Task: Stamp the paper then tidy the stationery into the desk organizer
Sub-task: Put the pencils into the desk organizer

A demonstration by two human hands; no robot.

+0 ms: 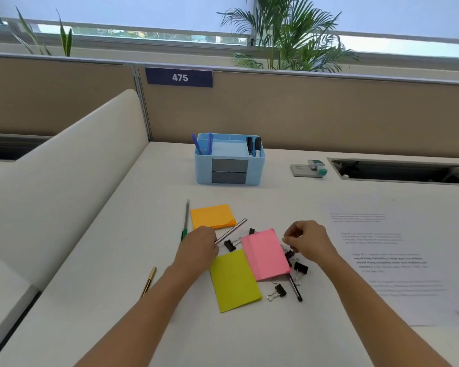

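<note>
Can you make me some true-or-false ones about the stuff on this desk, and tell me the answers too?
1. The organizer is blue. True.
2. The pink sticky pad is inside the organizer. False: it lies on the desk, with binder clips next to it.
3. Two black markers stand in the organizer's right end. True.
4. The stamp sits on the paper. False: it sits to the right of the organizer, away from the paper.
5. The left hand grips the silver pen. True.
</note>
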